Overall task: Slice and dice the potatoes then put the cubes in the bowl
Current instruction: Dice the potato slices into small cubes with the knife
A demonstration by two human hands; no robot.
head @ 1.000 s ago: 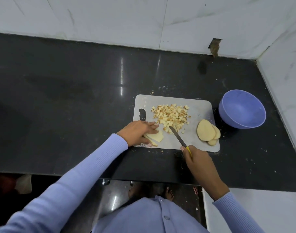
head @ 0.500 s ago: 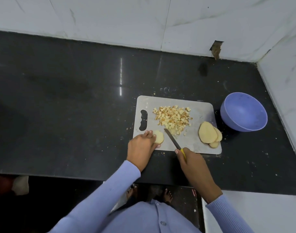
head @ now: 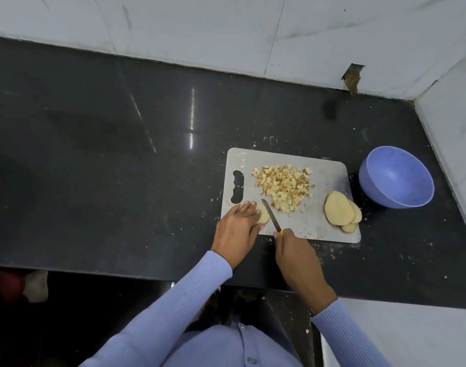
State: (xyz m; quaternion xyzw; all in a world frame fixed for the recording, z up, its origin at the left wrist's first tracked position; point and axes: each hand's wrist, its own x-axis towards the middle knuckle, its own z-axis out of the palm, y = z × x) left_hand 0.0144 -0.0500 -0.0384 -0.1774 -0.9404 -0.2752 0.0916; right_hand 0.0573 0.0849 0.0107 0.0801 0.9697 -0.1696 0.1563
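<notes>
A grey cutting board (head: 324, 229) lies on the black counter. A heap of potato cubes (head: 284, 186) sits on its middle. Peeled potato slices (head: 339, 207) are stacked near its right edge. My left hand (head: 238, 226) presses flat on a potato slice (head: 263, 217) at the board's near left corner, fingers straight. My right hand (head: 295, 254) grips the yellow handle of a small knife (head: 271, 215), whose blade lies just right of that slice. An empty blue bowl (head: 396, 176) stands right of the board.
The black counter (head: 120, 154) stretches wide to the left. White tiled walls close it in behind and on the right, with a hole in the wall (head: 352, 78) at the back. Potato crumbs dot the counter around the board.
My left hand turned and drew back toward the board's near edge, holding the slice down from the near side. The knife shifted left, close to the slice.
</notes>
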